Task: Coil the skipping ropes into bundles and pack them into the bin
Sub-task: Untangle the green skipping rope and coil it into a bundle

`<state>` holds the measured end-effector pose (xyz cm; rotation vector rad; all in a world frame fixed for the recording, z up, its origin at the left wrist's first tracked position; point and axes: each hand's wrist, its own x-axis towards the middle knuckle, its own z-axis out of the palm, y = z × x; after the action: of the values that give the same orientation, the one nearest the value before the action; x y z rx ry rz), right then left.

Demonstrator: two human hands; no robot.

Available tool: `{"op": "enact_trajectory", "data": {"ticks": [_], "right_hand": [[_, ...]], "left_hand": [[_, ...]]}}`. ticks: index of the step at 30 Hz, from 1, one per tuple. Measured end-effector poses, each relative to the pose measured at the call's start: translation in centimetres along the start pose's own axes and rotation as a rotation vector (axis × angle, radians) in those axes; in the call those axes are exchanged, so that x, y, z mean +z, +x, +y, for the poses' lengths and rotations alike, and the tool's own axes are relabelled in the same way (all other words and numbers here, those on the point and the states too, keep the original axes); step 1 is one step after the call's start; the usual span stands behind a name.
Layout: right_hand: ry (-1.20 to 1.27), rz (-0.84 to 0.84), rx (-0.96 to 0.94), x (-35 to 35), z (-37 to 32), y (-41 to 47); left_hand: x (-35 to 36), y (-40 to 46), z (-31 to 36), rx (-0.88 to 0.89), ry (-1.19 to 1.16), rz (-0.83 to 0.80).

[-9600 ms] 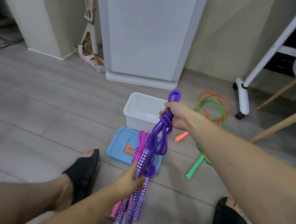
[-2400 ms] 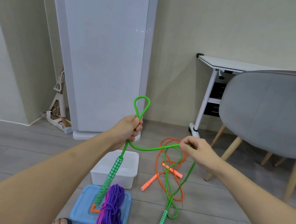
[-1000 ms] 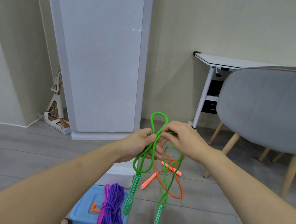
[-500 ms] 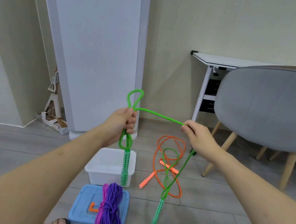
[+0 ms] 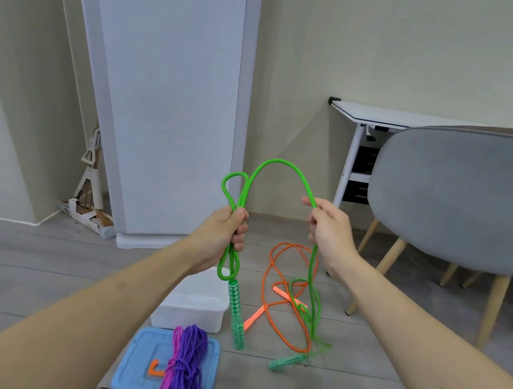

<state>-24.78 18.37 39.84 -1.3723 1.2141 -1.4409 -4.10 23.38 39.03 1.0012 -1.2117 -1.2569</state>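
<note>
Gripping green rope (image 5: 281, 164) loops, left hand (image 5: 223, 236) fisted; right hand (image 5: 326, 230) pinches its strand

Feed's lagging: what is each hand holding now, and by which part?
Both hold the green rope: left hand grips its gathered loops above one handle, right hand pinches the cord farther along.

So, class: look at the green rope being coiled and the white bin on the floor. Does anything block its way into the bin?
Nothing visible does. The white bin stands open, its blue lid lying off in front with the purple and pink bundle on it. The green rope hangs just above, held by the left hand and right hand.
</note>
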Motion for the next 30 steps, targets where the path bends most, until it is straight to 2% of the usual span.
{"op": "enact_trajectory", "data": {"ticks": [4,9,17,23,30], "right_hand": [[0.058,-0.079,-0.053,1.6,0.0,-1.4],[-0.047,-0.145,-0.181,3.1,-0.3,-3.1],[0.001,-0.208,-0.180,5.0,-0.2,-4.7],[0.030,-0.203,-0.142,5.8,0.1,-5.3],[0.101,-0.187,-0.079,6.3,0.3,-5.5]], "left_hand": [[0.5,-0.2,-0.6,0.008,0.116,0.014],[0.9,-0.3,-0.8,0.052,0.185,0.096],[1.1,-0.2,-0.9,0.090,0.148,0.127],[1.2,-0.2,-0.7,0.109,0.067,0.104],[1.2,-0.3,-0.5,0.123,0.106,0.106]]}}
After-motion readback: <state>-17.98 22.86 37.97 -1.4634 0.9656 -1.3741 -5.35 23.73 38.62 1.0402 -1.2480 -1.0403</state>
